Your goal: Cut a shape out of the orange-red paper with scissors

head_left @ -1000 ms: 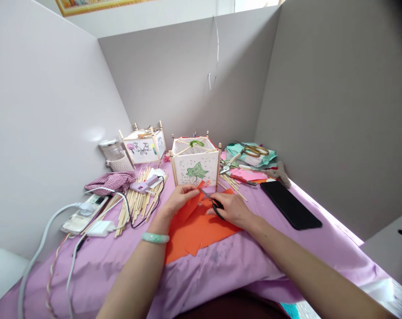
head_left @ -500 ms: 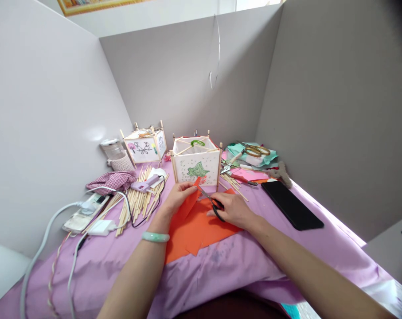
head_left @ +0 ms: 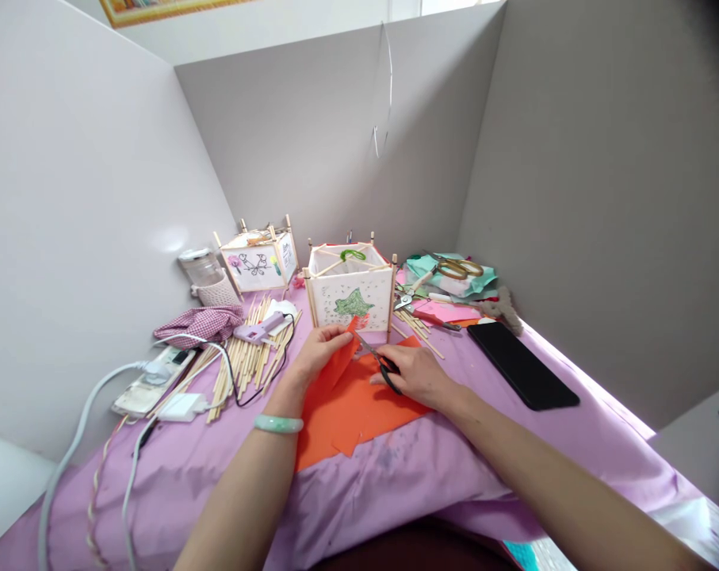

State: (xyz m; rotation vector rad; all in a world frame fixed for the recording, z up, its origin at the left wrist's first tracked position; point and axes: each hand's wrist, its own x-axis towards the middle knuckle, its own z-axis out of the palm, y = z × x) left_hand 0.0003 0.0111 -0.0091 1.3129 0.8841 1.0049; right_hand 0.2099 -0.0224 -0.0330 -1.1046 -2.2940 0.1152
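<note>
My left hand [head_left: 324, 354] pinches the raised part of an orange sheet [head_left: 353, 408], whose material, paper or felt, I cannot tell. The rest of the sheet lies on the purple cloth in front of me. My right hand [head_left: 415, 373] has its fingers in the black handles of small scissors [head_left: 388, 371]. Their blades point up and left, at the edge of the lifted orange piece near my left fingertips. Just behind my hands stands a stick-framed lantern [head_left: 350, 293] with white panels and a green leaf-like drawing; its lower front is partly hidden.
A second lantern [head_left: 257, 266] and a jar [head_left: 204, 274] stand back left. Wooden sticks [head_left: 252, 361], a purple glue gun [head_left: 260, 327] and a corded power strip [head_left: 154, 385] lie left. At right are pliers [head_left: 415, 292], gold-handled scissors [head_left: 459, 268] and a black phone [head_left: 522, 366]. Grey partitions enclose the table.
Hardly anything differs. Both hands, the orange sheet and the scissors stay in nearly the same place, and the view has shifted very slightly.
</note>
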